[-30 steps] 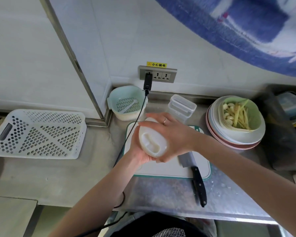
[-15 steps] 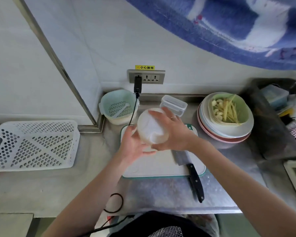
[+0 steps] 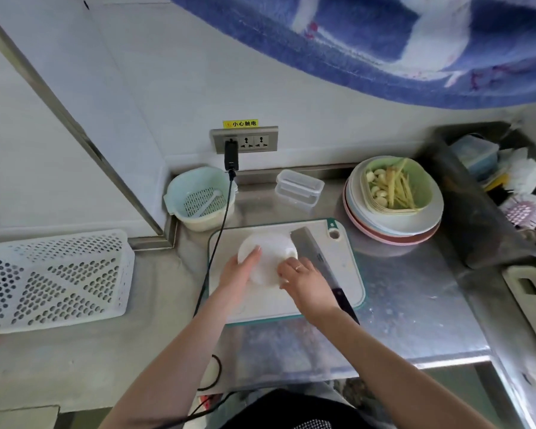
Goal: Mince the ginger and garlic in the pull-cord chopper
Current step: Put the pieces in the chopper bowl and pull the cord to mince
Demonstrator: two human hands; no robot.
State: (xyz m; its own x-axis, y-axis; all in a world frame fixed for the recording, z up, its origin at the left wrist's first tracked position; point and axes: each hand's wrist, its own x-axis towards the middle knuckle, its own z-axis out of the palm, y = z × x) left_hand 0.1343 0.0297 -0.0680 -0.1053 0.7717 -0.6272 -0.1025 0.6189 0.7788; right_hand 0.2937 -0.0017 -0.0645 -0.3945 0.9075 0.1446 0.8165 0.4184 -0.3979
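Observation:
The white round pull-cord chopper [image 3: 268,253] stands on the white cutting board [image 3: 344,274]. My left hand [image 3: 240,274] holds its left side, fingers lying up along the lid's edge. My right hand [image 3: 304,281] grips its right side with curled fingers, close to the small white pull handle [image 3: 290,253]. The garlic cloves and ginger strips [image 3: 390,188] lie in a green dish [image 3: 424,184] on a stack of plates [image 3: 393,230] at the back right, apart from both hands.
A cleaver [image 3: 311,252] lies on the board right beside my right hand, handle toward me. A clear lidded box [image 3: 299,187], a pale colander bowl [image 3: 198,196] and a black cable [image 3: 220,236] sit behind. A white basket [image 3: 53,274] is at left.
Both hands have brought the chopper down from mid-air and set it upright on the cutting board. The camera now looks from higher up.

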